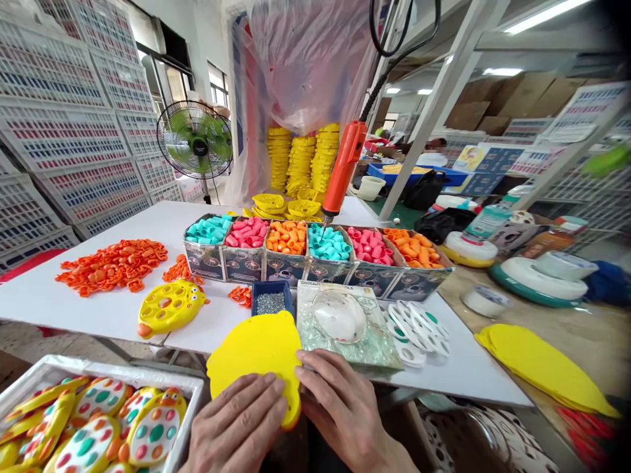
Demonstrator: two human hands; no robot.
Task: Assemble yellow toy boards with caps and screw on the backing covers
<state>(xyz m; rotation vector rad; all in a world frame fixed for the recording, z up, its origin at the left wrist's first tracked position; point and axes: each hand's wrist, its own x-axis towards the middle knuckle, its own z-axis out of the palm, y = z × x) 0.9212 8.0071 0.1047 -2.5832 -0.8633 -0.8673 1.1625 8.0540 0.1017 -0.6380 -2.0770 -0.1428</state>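
A yellow toy body (pixel 251 348) with a smooth flat face and a rounded outline is tilted towards me at the table's front edge. Across its lower face my left hand (pixel 241 420) lies flat, fingers stretched and side by side; its thumb is hidden. My right hand (pixel 340 407) grips the right rim, with bent fingers on the edge and the thumb partly out of sight below. Just behind are a dark blue tray (pixel 273 286) of small metal screws and a printed box (pixel 315 358) under clear plastic, bearing a white oval part (pixel 340 316).
An orange electric screwdriver (pixel 345 167) hangs above bins (pixel 283 266) of coloured pegs. Orange parts (pixel 116 263) and a yellow toy (pixel 172 307) lie left; white perforated plates (pixel 419 332) and yellow sheets (pixel 542 368) right. A white crate (pixel 194 401) holds finished-looking toys.
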